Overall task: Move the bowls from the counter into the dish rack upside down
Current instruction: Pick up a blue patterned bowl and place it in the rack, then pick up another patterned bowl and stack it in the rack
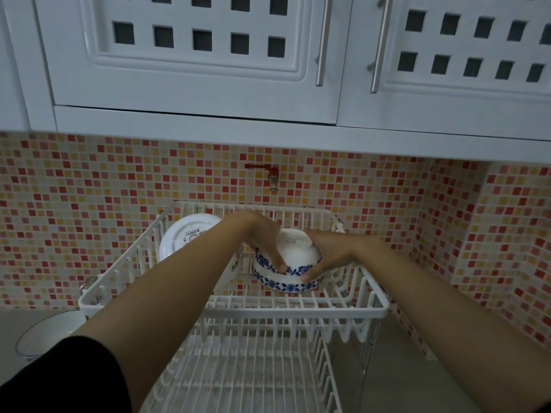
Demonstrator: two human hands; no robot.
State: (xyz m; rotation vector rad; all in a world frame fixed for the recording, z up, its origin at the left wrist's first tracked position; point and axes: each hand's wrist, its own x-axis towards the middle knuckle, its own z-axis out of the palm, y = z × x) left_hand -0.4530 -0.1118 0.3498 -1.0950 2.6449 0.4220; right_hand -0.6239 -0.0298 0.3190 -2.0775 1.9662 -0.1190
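Both hands clasp the blue-patterned bowl [287,263], left hand [262,236] and right hand [326,251] on opposite sides. It is inverted at the right rear of the dish rack [232,308] upper tier, presumably for draining. A white bowl [186,234] leans at the left rear corner.

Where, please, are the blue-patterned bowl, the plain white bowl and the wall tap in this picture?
blue-patterned bowl [290,257]: head view, on its upturned white side.
plain white bowl [186,234]: head view, on its labelled underside.
wall tap [272,174]: head view, on its spout.
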